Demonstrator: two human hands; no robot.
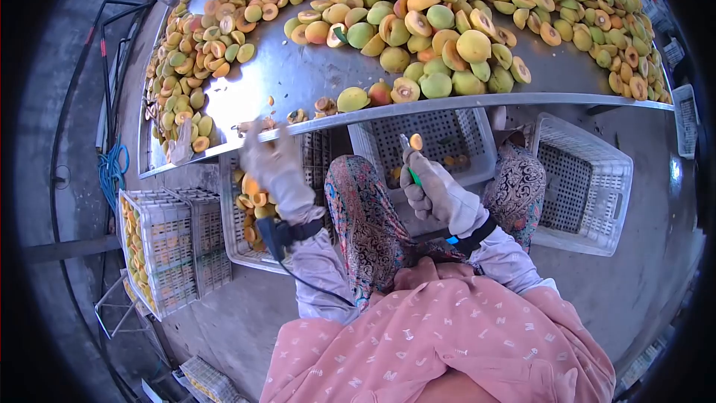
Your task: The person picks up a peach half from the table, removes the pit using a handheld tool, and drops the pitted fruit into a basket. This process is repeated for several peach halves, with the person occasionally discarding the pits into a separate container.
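My right hand (440, 192), in a pale work glove, is closed round a small green-handled tool (415, 176) with a short metal end. Beside that metal end is a small orange-brown piece (416, 141), likely of fruit. In a similar glove, my left hand (277, 168) is smeared by motion at the table's front edge, above a white crate (239, 250) of orange fruit halves (252, 198). In front of me, many yellow-green apricots (435, 84), whole and cut open with stones showing, lie on the metal table (298, 75).
Between my knees and the table stands a grey-white crate (485, 134) with a few fruit pieces inside. Another white crate (613, 201) is at my right. Filled crates (168, 254) stand at the left, near a blue coiled hose (112, 172). The table's raised metal rim (522, 99) runs across.
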